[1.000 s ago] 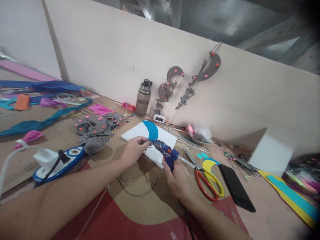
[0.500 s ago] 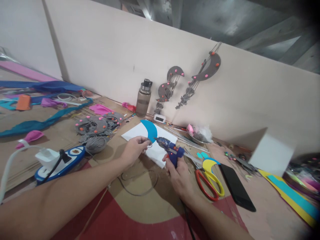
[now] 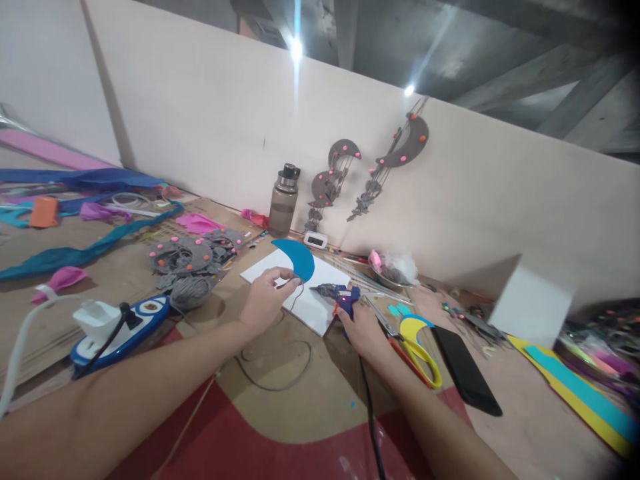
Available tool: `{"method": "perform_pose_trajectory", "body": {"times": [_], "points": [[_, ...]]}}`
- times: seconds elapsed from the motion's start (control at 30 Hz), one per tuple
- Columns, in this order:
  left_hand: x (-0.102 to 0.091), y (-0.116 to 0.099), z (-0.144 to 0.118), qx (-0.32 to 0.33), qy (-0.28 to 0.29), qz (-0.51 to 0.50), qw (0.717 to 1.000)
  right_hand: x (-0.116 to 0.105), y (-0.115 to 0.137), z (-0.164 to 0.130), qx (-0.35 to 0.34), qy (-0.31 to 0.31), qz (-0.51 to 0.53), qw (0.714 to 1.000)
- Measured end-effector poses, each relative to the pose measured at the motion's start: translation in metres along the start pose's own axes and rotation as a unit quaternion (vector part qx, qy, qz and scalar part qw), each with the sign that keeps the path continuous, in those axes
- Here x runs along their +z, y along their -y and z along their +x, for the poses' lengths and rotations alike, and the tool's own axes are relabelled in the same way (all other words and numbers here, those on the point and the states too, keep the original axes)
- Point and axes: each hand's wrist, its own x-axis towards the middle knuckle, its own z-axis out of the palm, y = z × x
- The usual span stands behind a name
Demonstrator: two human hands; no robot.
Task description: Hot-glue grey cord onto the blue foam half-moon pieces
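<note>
The worktop (image 3: 280, 413) runs far to a pale wall; its far edge is lined with a water bottle (image 3: 283, 201), a small white clock (image 3: 315, 239) and a metal dish of scraps (image 3: 393, 270). The barest stretch is the near middle, brown and red card between the two forearms, crossed only by a loop of thin dark wire (image 3: 273, 363). To the left the room is taken up by a ball of grey yarn (image 3: 191, 291), grey crescent cut-outs (image 3: 193, 251) and a blue and white power strip (image 3: 117, 327). To the right lie scissors (image 3: 417, 347) with yellow and red handles, touching the right wrist, and a black phone (image 3: 466, 379) just beyond them.

The left hand (image 3: 264, 300) is curled, thumb and forefinger pinched on the lower tip of a blue crescent (image 3: 299, 257) and lifting it above a white sheet (image 3: 300, 290) lying flat at mid worktop. The right hand (image 3: 361, 327) is closed around the grip of a blue glue gun (image 3: 337, 295), whose nozzle points left over the sheet, near the crescent but apart from it. Its black cord (image 3: 369, 413) trails toward the near edge.

Both forearms reach in from the near edge and converge on the sheet, the left from far left, the right wrist low over the worktop.
</note>
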Motion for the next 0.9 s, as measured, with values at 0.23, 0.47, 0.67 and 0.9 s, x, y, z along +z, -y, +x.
{"method": "perform_pose_trajectory", "body": {"times": [0.23,0.47,0.67,0.9], "points": [[0.003,-0.002,-0.004,0.006,0.070,-0.073,0.995,-0.018,0.006,-0.006,-0.025,-0.041,-0.147,0.988],[0.009,-0.003,-0.013,0.015,0.099,-0.070,0.992,-0.027,0.040,-0.022,-0.058,-0.108,0.238,0.964],[0.010,-0.009,-0.022,0.093,0.090,0.028,0.991,-0.006,0.067,-0.029,0.012,0.051,0.659,0.750],[0.011,-0.007,-0.023,0.045,0.122,-0.035,0.991,-0.007,0.061,-0.029,0.071,0.024,0.640,0.765]]}}
